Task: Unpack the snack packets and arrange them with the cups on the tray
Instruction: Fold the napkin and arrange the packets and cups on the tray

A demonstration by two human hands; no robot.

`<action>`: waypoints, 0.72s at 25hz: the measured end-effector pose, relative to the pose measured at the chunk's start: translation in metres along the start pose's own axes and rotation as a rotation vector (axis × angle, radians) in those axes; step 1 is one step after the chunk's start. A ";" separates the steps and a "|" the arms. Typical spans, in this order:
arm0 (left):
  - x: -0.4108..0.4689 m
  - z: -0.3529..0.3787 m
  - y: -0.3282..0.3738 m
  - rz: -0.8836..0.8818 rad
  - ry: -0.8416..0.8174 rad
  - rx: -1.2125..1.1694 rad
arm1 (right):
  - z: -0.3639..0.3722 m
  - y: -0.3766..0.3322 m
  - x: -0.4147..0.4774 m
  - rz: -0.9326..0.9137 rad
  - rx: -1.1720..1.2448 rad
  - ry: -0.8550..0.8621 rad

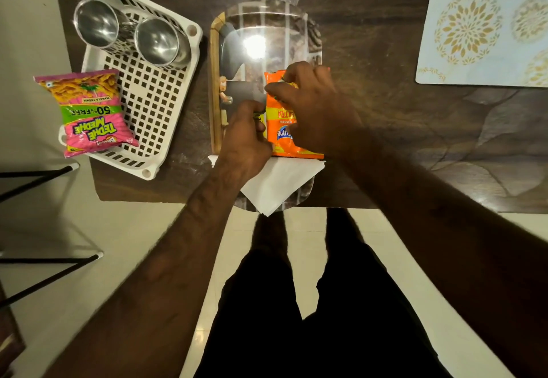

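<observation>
- A person stands at a brown marbled table (385,51), both bare hands on an orange snack packet (275,107) that lies on the near right part of a glossy printed tray (214,81).
- The right hand (314,104) arches over the packet's far end, fingers curled on its top edge and thumb pressed to its upper left corner.
- The left hand (246,134) meets the packet's left side with fingers curled in, apparently pinching that edge. A yellow-green sliver shows at its fingertips, and the view does not settle whether it belongs to this packet.
- A folded white paper napkin (278,184) lies at the tray's near end, one corner jutting past the table edge, just below the orange packet.
- Left of the tray sits a white perforated plastic basket (154,104), set at an angle.
- Two steel cups (96,23) (157,41) stand side by side, mouths up, in the basket's far end.
- A pink snack packet (89,110) rests across the basket's left rim, partly overhanging the table edge, well apart from the tray.
- A pale placemat (480,27) with gold floral medallions lies at the table's far right.
- Below the table edge, the person's legs in dark clothing stand on light floor tiles.
</observation>
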State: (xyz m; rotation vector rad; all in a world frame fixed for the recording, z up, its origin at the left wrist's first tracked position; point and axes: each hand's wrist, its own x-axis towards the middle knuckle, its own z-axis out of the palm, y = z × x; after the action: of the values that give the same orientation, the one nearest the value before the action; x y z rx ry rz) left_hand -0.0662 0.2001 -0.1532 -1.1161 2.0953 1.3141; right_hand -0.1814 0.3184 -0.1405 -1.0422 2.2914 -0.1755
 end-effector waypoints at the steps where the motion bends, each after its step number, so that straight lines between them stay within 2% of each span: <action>1: 0.000 0.001 0.000 0.004 -0.005 0.003 | 0.002 0.001 0.001 0.006 -0.004 -0.004; 6: -0.007 0.007 -0.004 0.035 0.038 0.135 | 0.009 0.004 0.003 0.019 -0.025 0.033; 11: -0.009 0.000 -0.004 0.076 0.035 0.164 | 0.004 0.000 0.000 0.019 0.019 0.027; 14: -0.019 -0.031 -0.010 0.115 0.166 0.045 | -0.007 -0.007 -0.004 0.048 0.138 0.055; 18: -0.034 -0.106 -0.039 0.109 0.471 -0.005 | -0.019 -0.049 0.004 0.007 0.262 0.068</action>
State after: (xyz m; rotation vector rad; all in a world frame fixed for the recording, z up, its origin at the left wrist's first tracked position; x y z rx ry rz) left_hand -0.0082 0.1113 -0.1013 -1.4431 2.5162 1.1882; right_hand -0.1636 0.2796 -0.1099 -0.9048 2.2564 -0.5014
